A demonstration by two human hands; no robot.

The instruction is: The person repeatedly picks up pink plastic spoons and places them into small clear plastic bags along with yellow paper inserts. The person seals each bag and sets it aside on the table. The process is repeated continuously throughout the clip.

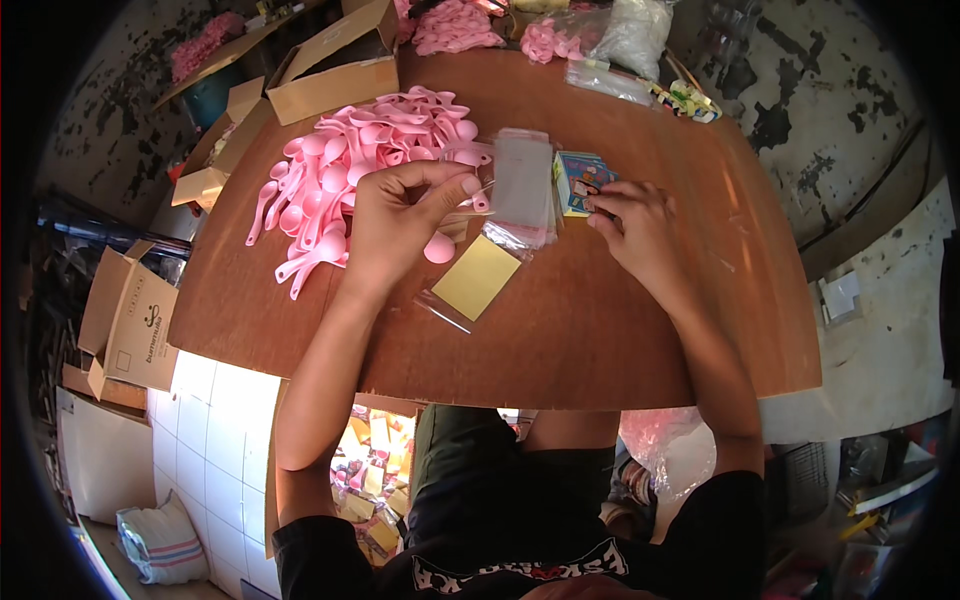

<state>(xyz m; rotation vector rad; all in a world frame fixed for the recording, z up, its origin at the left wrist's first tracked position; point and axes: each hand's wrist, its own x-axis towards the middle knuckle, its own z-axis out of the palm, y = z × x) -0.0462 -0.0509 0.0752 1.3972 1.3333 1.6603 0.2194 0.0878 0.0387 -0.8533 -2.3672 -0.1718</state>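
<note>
Head view: one yellow card (477, 278) appears bagged near the centre; pink spoons (340, 170), clear bags (522, 180) and a card stack (578, 172) seemingly remain.
Left of centre, the left hand (395, 220) brings thumb and forefinger together, on what I cannot tell; right of centre, the right hand (640, 225) reaches the card stack, its grip unclear. Pink spoons heap at upper left.

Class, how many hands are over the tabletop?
2: the left hand by the pink spoons, and the right hand at the stack of picture cards. No others appear hidden.
</note>
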